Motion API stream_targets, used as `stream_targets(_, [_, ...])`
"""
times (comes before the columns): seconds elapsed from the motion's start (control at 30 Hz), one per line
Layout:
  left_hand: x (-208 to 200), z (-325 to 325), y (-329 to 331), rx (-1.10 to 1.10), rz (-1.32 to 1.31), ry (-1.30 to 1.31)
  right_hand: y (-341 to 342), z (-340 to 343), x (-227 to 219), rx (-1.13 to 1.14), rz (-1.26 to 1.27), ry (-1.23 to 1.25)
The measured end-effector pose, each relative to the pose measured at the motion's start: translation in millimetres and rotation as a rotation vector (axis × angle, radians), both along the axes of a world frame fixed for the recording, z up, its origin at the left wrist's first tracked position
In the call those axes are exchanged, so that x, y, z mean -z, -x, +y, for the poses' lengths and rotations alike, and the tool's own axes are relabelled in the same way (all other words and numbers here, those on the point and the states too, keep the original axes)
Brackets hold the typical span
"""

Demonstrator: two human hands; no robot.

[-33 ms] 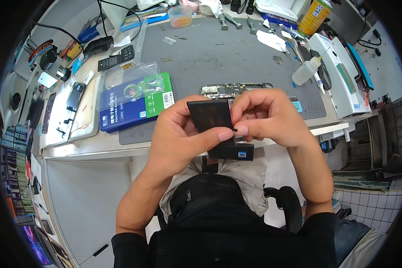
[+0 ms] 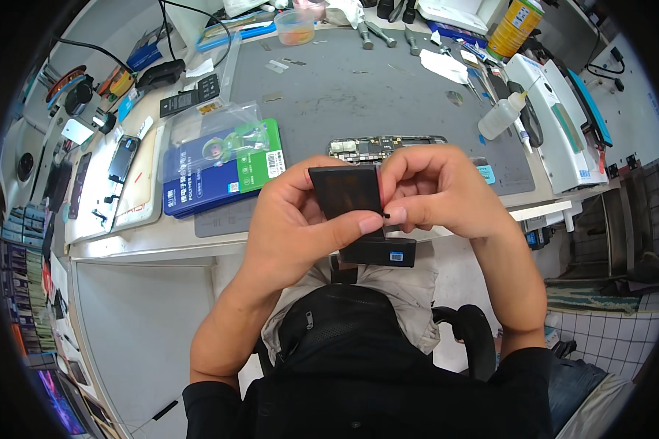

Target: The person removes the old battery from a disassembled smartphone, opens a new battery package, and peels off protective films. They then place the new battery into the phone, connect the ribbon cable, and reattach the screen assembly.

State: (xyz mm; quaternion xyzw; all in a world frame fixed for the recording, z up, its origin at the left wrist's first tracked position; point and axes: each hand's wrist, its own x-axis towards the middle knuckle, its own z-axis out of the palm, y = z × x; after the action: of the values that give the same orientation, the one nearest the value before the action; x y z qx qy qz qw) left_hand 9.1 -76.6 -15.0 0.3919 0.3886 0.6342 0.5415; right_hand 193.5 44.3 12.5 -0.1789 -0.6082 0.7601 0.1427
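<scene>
A black, L-shaped phone battery (image 2: 344,192) is held up just in front of the desk edge, its lower arm bearing a small blue-and-white label. My left hand (image 2: 289,223) grips it, thumb lying across the front and fingers behind. At the battery's right edge, my right hand (image 2: 439,192) pinches thumb against fingers near a tiny black tab. What the right fingertips hold is partly hidden; a thin pink-red strip shows along that edge. Beyond my hands an opened phone (image 2: 388,146) with its circuit board exposed lies on the grey mat.
Left of my hands lies a blue-and-green battery box (image 2: 220,179) under a clear plastic tray (image 2: 234,128). A squeeze bottle (image 2: 502,117), white device (image 2: 556,124) and yellow can (image 2: 516,29) stand right. Several tools (image 2: 377,33) lie at the back of the grey mat (image 2: 322,88).
The battery's lower arm has tilted very slightly, its right end a little lower. Both hands keep nearly the same place and hold.
</scene>
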Motion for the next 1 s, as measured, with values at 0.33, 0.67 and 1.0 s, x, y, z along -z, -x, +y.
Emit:
stream_targets(0.33, [9, 0, -5, -0.184, -0.206, -0.066, -14, -25, 4, 0.506, 0.020, -0.920])
stream_targets(0.67, [13, -15, -29, -0.058, -0.503, 0.118, -29, -43, 32, 0.556, 0.037, -1.912])
stream_targets(1.0, [18, -6, 7, -0.312, 0.913, -0.332, -42, 5, 65, 0.622, 0.060, -1.914])
